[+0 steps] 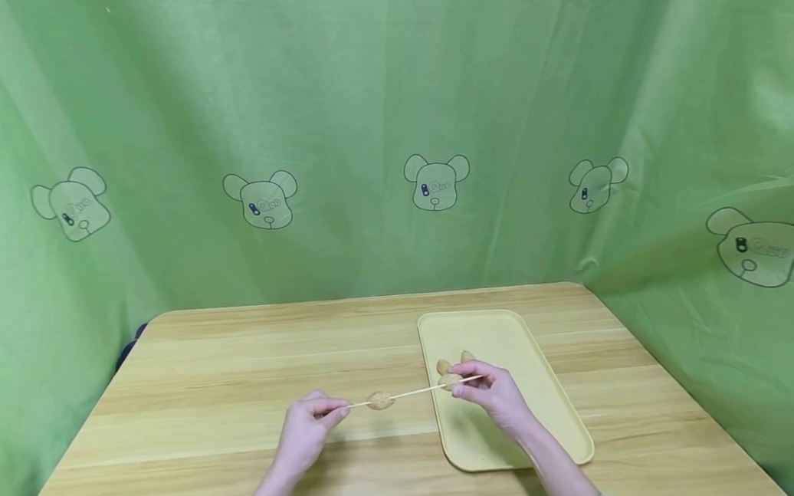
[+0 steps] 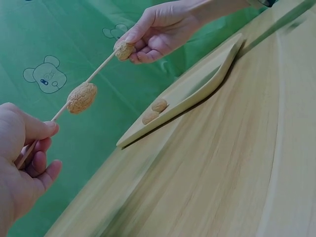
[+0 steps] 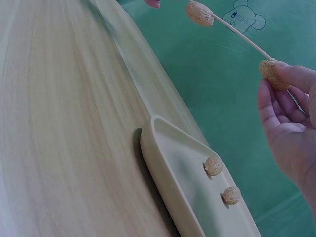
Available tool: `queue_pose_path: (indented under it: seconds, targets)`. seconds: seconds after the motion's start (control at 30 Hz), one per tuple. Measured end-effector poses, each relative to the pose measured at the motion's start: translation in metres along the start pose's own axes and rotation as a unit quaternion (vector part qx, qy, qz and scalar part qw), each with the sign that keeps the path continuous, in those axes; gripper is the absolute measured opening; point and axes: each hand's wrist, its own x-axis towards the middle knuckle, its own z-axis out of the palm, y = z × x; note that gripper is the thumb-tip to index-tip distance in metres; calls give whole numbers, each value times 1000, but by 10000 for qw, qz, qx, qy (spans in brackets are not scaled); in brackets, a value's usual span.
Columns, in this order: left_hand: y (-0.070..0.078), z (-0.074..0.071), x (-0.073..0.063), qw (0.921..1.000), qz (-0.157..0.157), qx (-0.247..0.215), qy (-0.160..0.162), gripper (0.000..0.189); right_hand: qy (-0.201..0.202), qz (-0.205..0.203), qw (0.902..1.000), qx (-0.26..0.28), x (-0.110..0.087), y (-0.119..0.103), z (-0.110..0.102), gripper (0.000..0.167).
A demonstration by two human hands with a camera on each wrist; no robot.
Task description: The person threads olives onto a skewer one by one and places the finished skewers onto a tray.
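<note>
Above a wooden table (image 1: 206,384), a skewer (image 1: 415,392) stretches between left hand (image 1: 307,429), pinching it, and right hand (image 1: 499,396), pinching a threaded ball (image 1: 449,382).

Streaky blond woodgrain tabletop (image 1: 206,384), pale yellow tray (image 1: 472,331), tan balls (image 1: 380,400), cream stick (image 1: 414,392) and green curtain (image 1: 343,75) with dark-outlined bear heads (image 1: 443,193) lol

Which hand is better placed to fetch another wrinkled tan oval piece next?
Probably the right hand, nearer two loose pieces on the yellow rectangular tray; the left hand pinches the thin wooden skewer.
</note>
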Motion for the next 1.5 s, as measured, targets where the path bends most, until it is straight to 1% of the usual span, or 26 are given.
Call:
queue_pose_path:
  seconds: [0.07,0.13,0.2,0.27,0.3,0.37,0.47,0.6,0.67,0.8,0.93,1.07,1.17,1.3,1.5]
  targets:
    - [3,1,-1,10000,-15,40,25,6,-18,81,9998,161,0,0,0,40]
    - [10,1,-4,10000,-18,59,65,5,-33,147,9990,430,-1,0,0,41]
    - [17,0,-6,9999,-28,71,92,5,-36,193,9965,810,-2,2,1,35]
    - [20,0,-7,9999,-54,90,111,5,-78,137,9919,1264,-2,3,3,26]
    - [19,0,-7,9999,-44,70,105,5,-105,68,9892,1461,-3,3,4,23]
    - [13,1,-5,9999,-36,81,98,5,-156,-38,9834,1808,-3,5,6,23]
    - [6,1,-2,9999,73,98,82,6,-231,-204,9765,2133,-3,5,8,25]
    - [4,0,-1,9998,184,21,41,6,-171,-338,9736,2252,-3,5,11,27]
    - [5,-1,0,9999,152,-55,43,5,-175,-400,9725,2290,-3,6,12,29]
    - [6,-1,-1,9999,132,-37,97,5,-194,-424,9702,2378,-3,7,15,30]
    - [6,0,-2,9999,63,-5,127,5,-50,-259,9702,2409,-4,8,18,31]
    - [6,2,-1,9998,21,51,207,6,183,9,9712,2377,-6,8,21,31]
    - [7,3,-2,9998,-4,27,197,6,364,141,9709,2364,-6,7,24,30]
    - [6,3,-2,9999,-16,-85,141,6,503,192,9688,2418,-6,6,27,30]
    - [5,5,-3,9998,77,-60,151,6,491,195,9664,2515,-5,6,29,30]
